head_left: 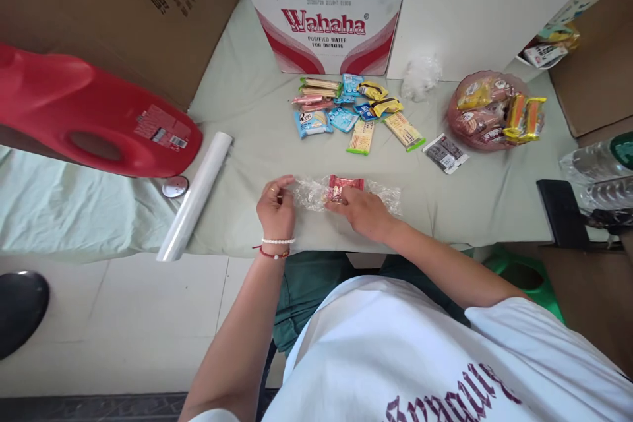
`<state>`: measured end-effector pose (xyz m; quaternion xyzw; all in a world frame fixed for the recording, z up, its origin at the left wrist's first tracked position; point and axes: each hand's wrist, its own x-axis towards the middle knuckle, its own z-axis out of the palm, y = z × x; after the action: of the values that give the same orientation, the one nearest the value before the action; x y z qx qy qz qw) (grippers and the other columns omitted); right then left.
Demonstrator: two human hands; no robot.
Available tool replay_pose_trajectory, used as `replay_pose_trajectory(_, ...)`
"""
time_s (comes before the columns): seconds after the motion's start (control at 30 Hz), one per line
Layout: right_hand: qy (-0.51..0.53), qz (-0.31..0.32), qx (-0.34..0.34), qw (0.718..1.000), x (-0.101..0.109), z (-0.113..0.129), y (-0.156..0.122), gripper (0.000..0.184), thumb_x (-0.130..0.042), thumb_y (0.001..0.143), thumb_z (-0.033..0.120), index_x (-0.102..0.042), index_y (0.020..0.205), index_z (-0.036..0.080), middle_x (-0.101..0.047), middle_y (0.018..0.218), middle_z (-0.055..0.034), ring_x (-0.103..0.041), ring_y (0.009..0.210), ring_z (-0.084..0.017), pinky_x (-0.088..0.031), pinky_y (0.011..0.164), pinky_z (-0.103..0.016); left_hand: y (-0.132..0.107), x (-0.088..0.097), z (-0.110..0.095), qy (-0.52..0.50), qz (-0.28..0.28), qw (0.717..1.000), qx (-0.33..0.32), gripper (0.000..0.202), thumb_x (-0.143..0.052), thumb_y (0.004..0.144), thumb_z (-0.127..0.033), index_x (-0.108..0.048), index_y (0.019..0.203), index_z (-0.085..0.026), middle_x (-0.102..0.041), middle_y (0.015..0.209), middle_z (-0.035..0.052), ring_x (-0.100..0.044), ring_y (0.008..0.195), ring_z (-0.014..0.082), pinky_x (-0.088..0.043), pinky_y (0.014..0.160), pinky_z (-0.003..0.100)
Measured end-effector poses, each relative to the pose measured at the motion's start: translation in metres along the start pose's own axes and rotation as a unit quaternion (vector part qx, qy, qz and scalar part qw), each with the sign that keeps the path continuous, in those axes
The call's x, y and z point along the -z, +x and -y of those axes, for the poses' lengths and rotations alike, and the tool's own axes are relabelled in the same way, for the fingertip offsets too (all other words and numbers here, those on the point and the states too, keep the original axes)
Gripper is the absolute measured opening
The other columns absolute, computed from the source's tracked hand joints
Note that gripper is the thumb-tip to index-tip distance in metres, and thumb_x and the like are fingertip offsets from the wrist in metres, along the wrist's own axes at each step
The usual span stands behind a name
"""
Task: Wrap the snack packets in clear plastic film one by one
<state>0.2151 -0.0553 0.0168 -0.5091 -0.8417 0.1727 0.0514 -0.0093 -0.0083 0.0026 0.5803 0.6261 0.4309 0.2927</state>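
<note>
A strip of crinkled clear plastic wrap (309, 195) lies across the cloth in front of me. On it sits a small red snack packet (346, 181). My left hand (275, 210) is at the wrap's left end, with curled fingers pinching its edge. My right hand (364, 212) reaches over the wrap from the right, its fingers closed on the lower side of the red packet and partly covering it. Farther back lies a pile of small snacks, among them a blue snack packet (313, 124) and a yellow packet (386, 106).
A roll of plastic wrap (195, 198) lies left, beside a red jug (93, 119) and a round lid (175, 186). A pink bowl (457, 122) of snacks stands right, near a grey sachet (445, 153) and a black phone-like object (562, 211). A Wahaha carton (326, 20) stands behind.
</note>
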Motion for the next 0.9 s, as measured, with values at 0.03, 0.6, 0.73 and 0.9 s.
replay_pose_trajectory(0.03, 0.001, 0.004, -0.001, 1.000, 0.001, 0.002, 0.000, 0.050, -0.044, 0.103, 0.015, -0.061, 0.146, 0.036, -0.063, 0.118, -0.0106, -0.058, 0.093, -0.025, -0.040, 0.069, -0.032, 0.008, -0.001, -0.002, 0.014, -0.005, 1.000, 0.007, 0.029, -0.055, 0.089, -0.030, -0.071, 0.112, -0.021, -0.072, 0.125, 0.0082, -0.068, 0.101, 0.0203, -0.056, 0.095, 0.039)
replay_pose_trajectory(0.6, 0.104, -0.083, 0.059, 0.989, -0.003, 0.000, -0.014, 0.044, -0.060, 0.099, 0.021, -0.058, 0.142, 0.017, -0.060, 0.128, -0.0162, -0.053, 0.117, -0.030, -0.049, 0.101, -0.048, 0.000, -0.010, -0.035, 0.098, 0.111, 0.989, 0.029, 0.018, -0.068, 0.083, -0.038, -0.060, 0.078, -0.023, -0.063, 0.074, -0.0011, -0.060, 0.071, 0.0170, -0.051, 0.073, 0.032)
replay_pose_trajectory(0.73, 0.113, -0.085, 0.038, 0.989, -0.005, 0.003, -0.011, 0.034, -0.057, 0.100, 0.019, -0.066, 0.132, 0.016, -0.062, 0.123, -0.0163, -0.054, 0.114, -0.030, -0.050, 0.099, -0.049, -0.029, -0.040, -0.057, 0.112, 0.106, 0.984, -0.090, 0.018, -0.058, 0.095, -0.035, -0.065, 0.084, -0.022, -0.068, 0.085, 0.0037, -0.063, 0.079, 0.0181, -0.053, 0.077, 0.032)
replay_pose_trajectory(0.9, 0.191, -0.071, 0.082, 0.976, 0.014, -0.011, -0.028, 0.021, -0.058, 0.097, 0.018, -0.076, 0.108, 0.018, -0.069, 0.115, -0.0145, -0.059, 0.115, -0.030, -0.049, 0.104, -0.050, -0.057, -0.068, -0.044, 0.162, 0.134, 0.952, -0.225, 0.041, -0.038, 0.107, -0.035, -0.069, 0.126, -0.018, -0.070, 0.131, 0.0152, -0.062, 0.126, 0.0274, -0.048, 0.110, 0.046)
